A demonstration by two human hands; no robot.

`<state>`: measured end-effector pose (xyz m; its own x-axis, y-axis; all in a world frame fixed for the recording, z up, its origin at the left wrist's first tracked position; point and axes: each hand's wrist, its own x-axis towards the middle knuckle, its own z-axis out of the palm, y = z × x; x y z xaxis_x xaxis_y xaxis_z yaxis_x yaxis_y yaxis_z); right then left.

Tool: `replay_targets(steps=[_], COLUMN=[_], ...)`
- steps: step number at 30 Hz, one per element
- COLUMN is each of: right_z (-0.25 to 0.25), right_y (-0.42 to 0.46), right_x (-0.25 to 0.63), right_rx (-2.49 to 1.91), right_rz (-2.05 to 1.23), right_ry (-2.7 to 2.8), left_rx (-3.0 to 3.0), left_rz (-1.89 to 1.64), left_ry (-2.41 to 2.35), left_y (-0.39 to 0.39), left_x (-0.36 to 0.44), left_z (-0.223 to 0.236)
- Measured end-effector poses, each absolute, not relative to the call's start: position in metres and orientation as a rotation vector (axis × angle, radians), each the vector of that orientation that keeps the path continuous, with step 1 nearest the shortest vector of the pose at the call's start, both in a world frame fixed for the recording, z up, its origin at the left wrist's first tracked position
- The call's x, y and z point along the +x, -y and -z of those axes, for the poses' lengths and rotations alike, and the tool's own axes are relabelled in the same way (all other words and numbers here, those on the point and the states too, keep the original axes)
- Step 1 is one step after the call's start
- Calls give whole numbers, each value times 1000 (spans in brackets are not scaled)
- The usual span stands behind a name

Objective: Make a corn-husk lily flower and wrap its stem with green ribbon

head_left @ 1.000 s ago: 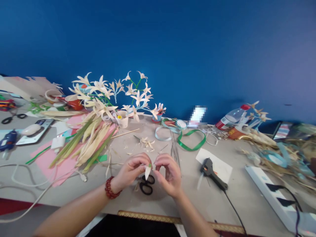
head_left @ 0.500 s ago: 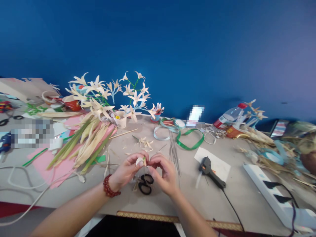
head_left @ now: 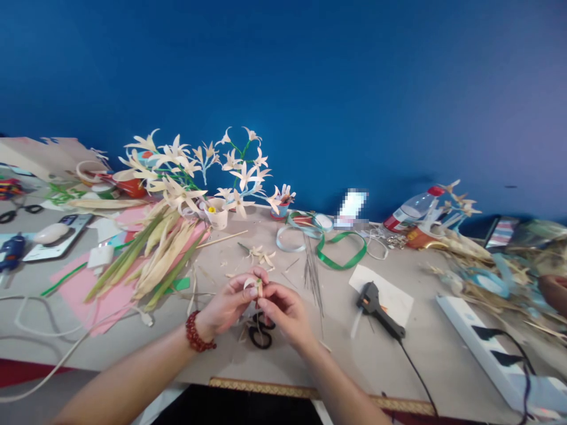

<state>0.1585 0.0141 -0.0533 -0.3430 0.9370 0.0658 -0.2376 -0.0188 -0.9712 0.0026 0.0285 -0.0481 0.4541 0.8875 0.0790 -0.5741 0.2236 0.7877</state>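
My left hand (head_left: 233, 300), with a red bead bracelet on the wrist, pinches a small pale husk flower (head_left: 248, 284) with a bit of green at its base. My right hand (head_left: 283, 310) has thumb and fingers closed on the same small piece, just under the green bit. The fingers partly hide it. Below the hands lie black-handled scissors (head_left: 260, 338) on the table, their blades mostly covered. Beyond the fingertips is another loose pale flower (head_left: 261, 255). Thin grey wires (head_left: 312, 277) lie to the right of my right hand.
Dried husks (head_left: 155, 262) lie on pink paper at left, below finished flowers (head_left: 177, 154). A glue gun (head_left: 380, 310) rests on white paper at right, near a power strip (head_left: 481, 348). Green ribbon (head_left: 341, 260) and a bottle (head_left: 414, 209) stand farther back. Another person's hand (head_left: 554, 290) shows at the right edge.
My right hand has moved slightly left, its fingers drawing in and closing on the small flower. My left hand stays nearly in place. The other person's hand shows more clearly at the right edge.
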Motion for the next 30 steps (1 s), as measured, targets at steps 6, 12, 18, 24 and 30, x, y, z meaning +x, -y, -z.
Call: replay_targets(steps=[6,12,18,24,30], right_z=[51,49,44,34,45], right_y=[-14,-14,-14,-13,-14], right_x=[158,157,158,158,160], right_rx=[-829,-849,-852,-878,-843], right_rz=[-1551,-1556,-1429,-1169,-1519], right_ry=[1278,1270,1385,1540,1349], left_rx=[835,848,874,873,793], left_rz=[-1047,-1058,-1065,-1087,-1031], left_ry=[-439,-460,-464,-474,-376], left_y=[-28,-29,-28,-27,-27], left_x=[3,3,4,4,3], left_z=[47,47,47,47,47])
